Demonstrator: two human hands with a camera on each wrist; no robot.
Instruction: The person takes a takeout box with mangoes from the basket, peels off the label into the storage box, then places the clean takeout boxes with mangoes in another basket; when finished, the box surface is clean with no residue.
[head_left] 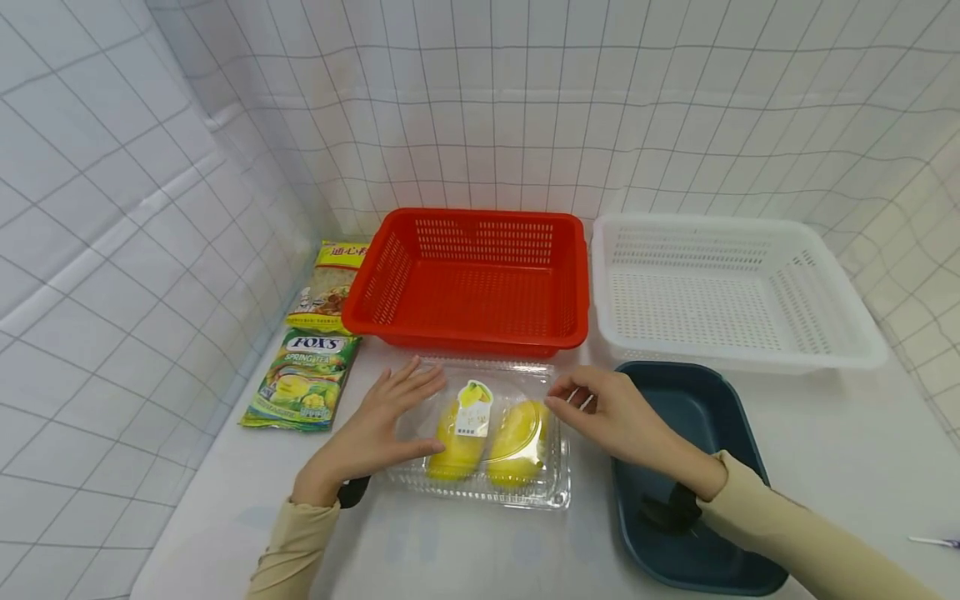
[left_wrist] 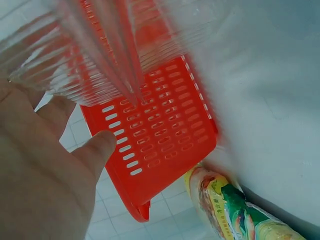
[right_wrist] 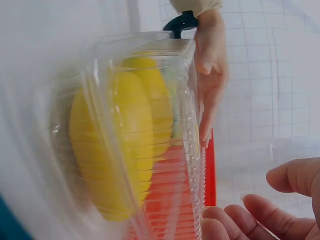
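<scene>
On the counter, just on the near side of a red basket, sits a clear box, its lid on, with two mangoes lying side by side inside. A label with a fruit picture is on the lid above the left one. My left hand is spread over the left part of the lid, its fingers apart and gripping nothing. My right hand is beside the box's far right side, fingers loosely bent with the thumb apart from them, holding nothing; I cannot tell whether its fingertips touch the plastic. Under my right forearm is a dark blue tub, and beyond it a white basket sits beside the red one. To the left lie a green Fox's bag and, farther off, a yellow bag, partly hidden by the red basket. Behind everything hangs a white gridded cloth.
</scene>
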